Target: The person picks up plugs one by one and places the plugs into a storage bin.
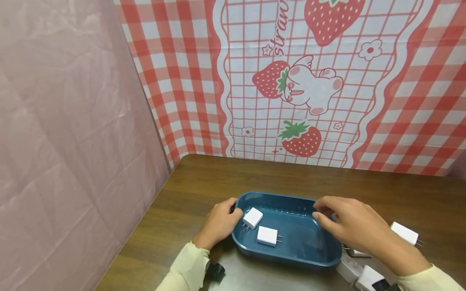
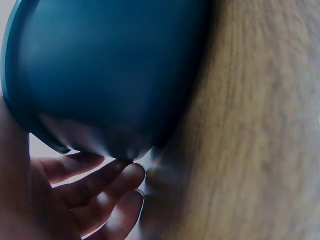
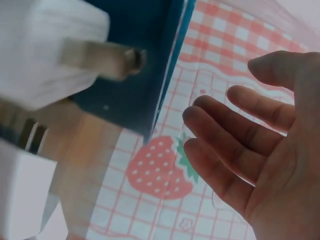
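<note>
A dark blue rectangular tray (image 1: pixel 298 242) with rounded corners sits on the table. Inside its left half lie two white plug-in chargers, one tilted by the left wall (image 1: pixel 253 218) and one flatter (image 1: pixel 267 236), prongs showing. My left hand (image 1: pixel 220 222) grips the tray's left end, thumb at the rim; in the left wrist view its fingers (image 2: pixel 120 185) touch the outer wall. Over the tray's right end hovers my right hand (image 1: pixel 351 222), holding nothing, its fingers loosely bent and apart in the right wrist view.
Right of the tray, several white chargers lie on the wooden table (image 1: pixel 153 242), among them one farther out (image 1: pixel 404 233) and one near the front (image 1: pixel 368 278), partly behind the right forearm. A strawberry-print checked cloth (image 1: pixel 240 101) hangs behind; pink fabric (image 1: pixel 73 141) covers the left side.
</note>
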Action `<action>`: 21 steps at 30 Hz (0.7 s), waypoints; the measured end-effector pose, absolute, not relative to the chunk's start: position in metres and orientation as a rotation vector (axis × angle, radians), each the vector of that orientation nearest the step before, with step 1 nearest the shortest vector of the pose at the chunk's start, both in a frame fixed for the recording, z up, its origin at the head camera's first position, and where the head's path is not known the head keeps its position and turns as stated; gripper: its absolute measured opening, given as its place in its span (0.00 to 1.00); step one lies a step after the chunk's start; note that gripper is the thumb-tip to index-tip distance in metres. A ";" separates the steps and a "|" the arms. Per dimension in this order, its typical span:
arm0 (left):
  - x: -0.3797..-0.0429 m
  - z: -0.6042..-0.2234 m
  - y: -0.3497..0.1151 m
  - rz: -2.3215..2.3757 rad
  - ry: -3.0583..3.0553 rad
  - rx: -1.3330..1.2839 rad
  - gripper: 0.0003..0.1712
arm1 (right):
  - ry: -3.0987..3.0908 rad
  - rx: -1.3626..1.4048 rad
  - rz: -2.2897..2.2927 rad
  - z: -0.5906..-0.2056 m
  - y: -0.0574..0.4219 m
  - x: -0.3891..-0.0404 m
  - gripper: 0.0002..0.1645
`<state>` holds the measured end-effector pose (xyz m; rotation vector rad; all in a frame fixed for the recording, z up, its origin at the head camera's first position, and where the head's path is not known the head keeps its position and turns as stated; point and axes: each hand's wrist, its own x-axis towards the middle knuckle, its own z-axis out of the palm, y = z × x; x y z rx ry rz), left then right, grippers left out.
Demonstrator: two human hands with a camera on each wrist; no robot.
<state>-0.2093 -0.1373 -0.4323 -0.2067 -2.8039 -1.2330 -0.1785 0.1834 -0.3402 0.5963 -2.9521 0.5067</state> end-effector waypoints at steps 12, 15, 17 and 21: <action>-0.210 -0.433 -0.135 -1.255 -2.805 -0.198 0.20 | -2.941 0.528 0.456 -0.359 0.223 -0.159 0.15; -0.210 -0.433 -0.136 -1.261 -2.802 -0.200 0.21 | -2.962 0.497 0.481 -0.366 0.230 -0.156 0.17; -0.210 -0.433 -0.137 -1.262 -2.799 -0.203 0.21 | -2.964 0.479 0.479 -0.371 0.233 -0.154 0.16; -0.210 -0.433 -0.136 -1.260 -2.800 -0.208 0.22 | -2.960 0.456 0.463 -0.380 0.240 -0.148 0.13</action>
